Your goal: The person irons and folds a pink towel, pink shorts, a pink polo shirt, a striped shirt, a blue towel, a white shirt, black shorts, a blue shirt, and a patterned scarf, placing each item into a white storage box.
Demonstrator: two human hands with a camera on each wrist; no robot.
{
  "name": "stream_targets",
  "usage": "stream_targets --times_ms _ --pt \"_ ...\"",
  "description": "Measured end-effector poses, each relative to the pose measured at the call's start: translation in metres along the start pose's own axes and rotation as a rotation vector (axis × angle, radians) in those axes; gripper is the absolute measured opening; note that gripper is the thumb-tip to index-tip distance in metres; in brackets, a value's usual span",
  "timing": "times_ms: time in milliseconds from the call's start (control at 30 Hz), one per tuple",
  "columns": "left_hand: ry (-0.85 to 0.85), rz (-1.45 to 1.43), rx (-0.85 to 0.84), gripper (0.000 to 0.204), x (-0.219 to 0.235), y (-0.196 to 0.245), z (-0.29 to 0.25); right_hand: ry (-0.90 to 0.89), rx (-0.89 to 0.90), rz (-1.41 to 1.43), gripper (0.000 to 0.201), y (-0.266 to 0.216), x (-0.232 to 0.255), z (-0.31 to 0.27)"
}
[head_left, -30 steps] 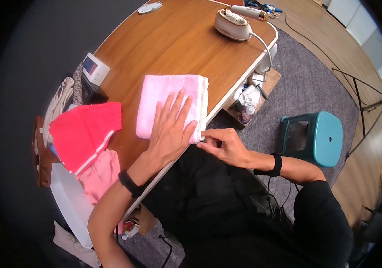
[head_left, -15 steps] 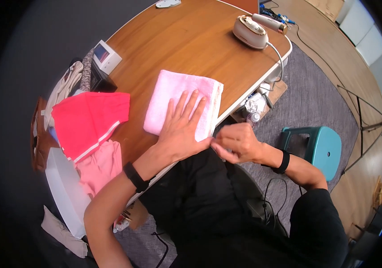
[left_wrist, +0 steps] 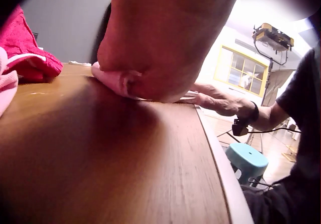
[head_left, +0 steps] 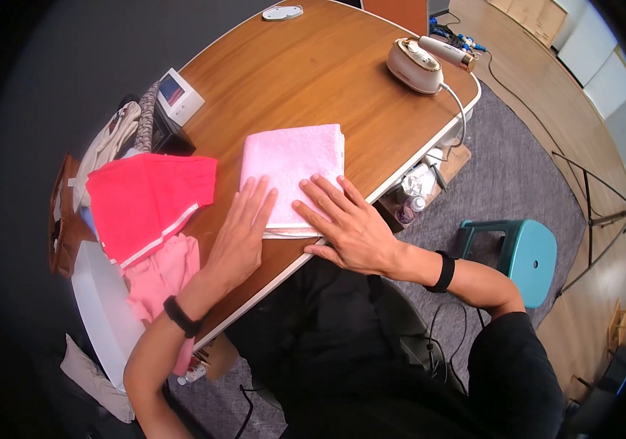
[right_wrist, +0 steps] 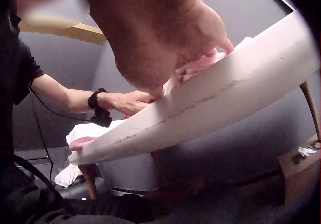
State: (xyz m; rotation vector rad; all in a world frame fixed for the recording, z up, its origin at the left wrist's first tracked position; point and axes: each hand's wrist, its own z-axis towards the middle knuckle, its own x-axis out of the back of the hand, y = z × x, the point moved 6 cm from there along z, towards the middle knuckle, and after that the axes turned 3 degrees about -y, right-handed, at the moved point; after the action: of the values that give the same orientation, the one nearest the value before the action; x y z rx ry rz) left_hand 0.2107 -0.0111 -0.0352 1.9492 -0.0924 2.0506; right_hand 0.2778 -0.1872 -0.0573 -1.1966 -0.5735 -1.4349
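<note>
- The bench (head_left: 313, 80), wood-topped with a pale rim, carries everything handled here; its wide flat top probably suits cloth that must lie smooth.
- A red cloth (head_left: 145, 201) with a white stripe lies at the bench's left side over a lighter pink cloth (head_left: 163, 271), likely set there to leave working room.
- The pink towel (head_left: 295, 157) lies folded in a neat block at the bench's near edge, right before the person, presumably for easy reach by both hands.
- A white-and-gold appliance (head_left: 415, 67) stands at the far right, well apart from the towel, perhaps out of the way.
- The right hand (head_left: 353, 230) rests on the towel's near right part, its grip spread, thumb apart near the rim; it seems to steady the layers.
- The left hand (head_left: 238, 238) lies on the near left corner, its grip flat with fingers extended, pinching nothing, likely pressing that side level.
</note>
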Motion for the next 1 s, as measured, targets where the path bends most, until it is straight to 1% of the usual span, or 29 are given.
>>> stream_targets --times_ms 33,133,200,233,300,400,433,500,533,567,633,667,767,800,833,900,933,1000 --pt "0.042 -0.029 0.029 0.081 0.0 -0.001 0.001 -0.001 -0.01 0.002 0.078 0.001 0.002 0.0" --pt "-0.047 0.058 0.0 0.077 -0.006 0.0 0.006 0.008 -0.069 -0.032 0.08 0.006 0.006 -0.005" --pt "-0.021 0.07 -0.03 0.082 -0.011 -0.003 0.002 -0.013 -0.079 -0.078 0.084 0.007 0.011 -0.011" --pt "-0.004 0.077 -0.039 0.084 -0.011 -0.003 0.0 0.011 -0.053 -0.124 0.082 0.004 0.017 -0.012" --pt "-0.028 0.047 -0.043 0.08 -0.009 -0.007 -0.005 0.049 -0.011 -0.119 0.07 0.001 0.033 -0.008" --pt "-0.108 0.009 -0.061 0.073 0.01 -0.01 -0.001 -0.001 -0.067 -0.035 0.054 0.02 0.047 0.01" --pt "-0.144 -0.003 -0.062 0.07 0.016 -0.012 0.0 0.116 -0.084 -0.055 0.044 0.026 0.056 0.02" --pt "-0.02 -0.036 -0.002 0.065 0.024 -0.01 0.012 0.312 -0.093 -0.133 0.041 0.034 0.063 0.042" --pt "0.047 -0.05 0.028 0.063 0.028 -0.008 0.021 0.308 -0.092 -0.13 0.041 0.04 0.058 0.054" --pt "0.099 -0.031 0.046 0.063 0.027 -0.011 0.029 0.287 -0.053 -0.17 0.042 0.039 0.045 0.07" --pt "0.17 -0.001 0.049 0.063 0.007 -0.02 0.056 0.247 -0.02 -0.252 0.045 0.045 0.015 0.085" --pt "0.177 0.019 0.052 0.065 0.0 -0.027 0.064 0.12 -0.033 -0.26 0.051 0.047 0.004 0.088" --pt "0.184 0.06 0.064 0.073 -0.016 -0.039 0.072 0.037 -0.166 -0.316 0.056 0.057 -0.009 0.08" --pt "0.184 0.064 0.074 0.076 -0.022 -0.043 0.07 0.029 -0.214 -0.226 0.068 0.063 -0.011 0.075" --pt "0.179 0.067 0.084 0.079 -0.023 -0.043 0.068 0.015 -0.238 -0.223 0.072 0.067 -0.01 0.073" --pt "0.171 0.019 0.158 0.086 -0.026 -0.051 0.065 -0.015 -0.3 -0.209 0.08 0.072 -0.008 0.064" --pt "0.167 -0.002 0.193 0.09 -0.028 -0.053 0.063 -0.039 -0.328 -0.191 0.089 0.075 -0.009 0.061" --pt "0.187 -0.087 0.228 0.094 -0.029 -0.054 0.061 -0.037 -0.342 -0.186 0.09 0.074 -0.009 0.06"
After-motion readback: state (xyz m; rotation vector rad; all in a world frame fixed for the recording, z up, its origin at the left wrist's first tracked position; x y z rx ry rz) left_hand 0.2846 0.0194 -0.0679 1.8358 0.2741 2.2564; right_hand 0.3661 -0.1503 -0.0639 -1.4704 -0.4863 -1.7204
